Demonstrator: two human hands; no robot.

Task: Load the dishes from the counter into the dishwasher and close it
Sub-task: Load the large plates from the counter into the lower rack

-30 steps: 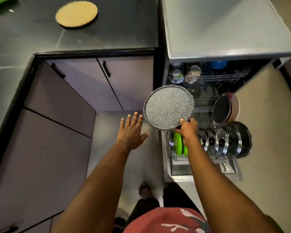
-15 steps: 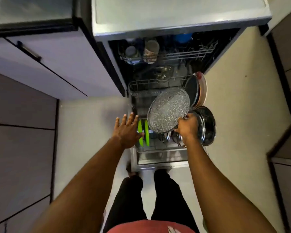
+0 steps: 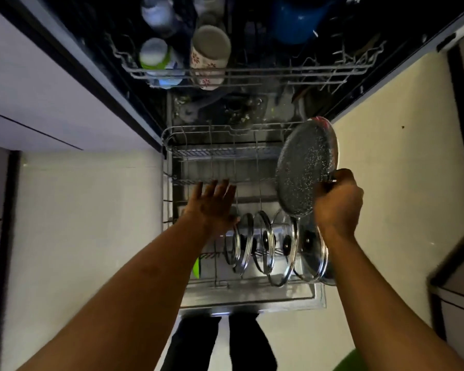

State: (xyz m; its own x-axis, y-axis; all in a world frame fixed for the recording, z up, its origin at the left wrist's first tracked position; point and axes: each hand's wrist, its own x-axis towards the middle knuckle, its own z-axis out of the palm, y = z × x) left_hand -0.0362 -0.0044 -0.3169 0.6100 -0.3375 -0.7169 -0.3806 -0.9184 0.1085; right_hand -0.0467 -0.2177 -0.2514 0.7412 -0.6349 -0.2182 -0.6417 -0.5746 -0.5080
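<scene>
Right hand [image 3: 338, 200] gripping speckled pan [image 3: 304, 167] on edge over lower rack [image 3: 220, 153], left hand [image 3: 212, 204] spread flat, empty, glass lids [image 3: 263, 242] racked below

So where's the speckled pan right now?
Head view, right of centre: the speckled pan is held on edge by the right hand over the lower rack, just beyond the glass lids.
</scene>
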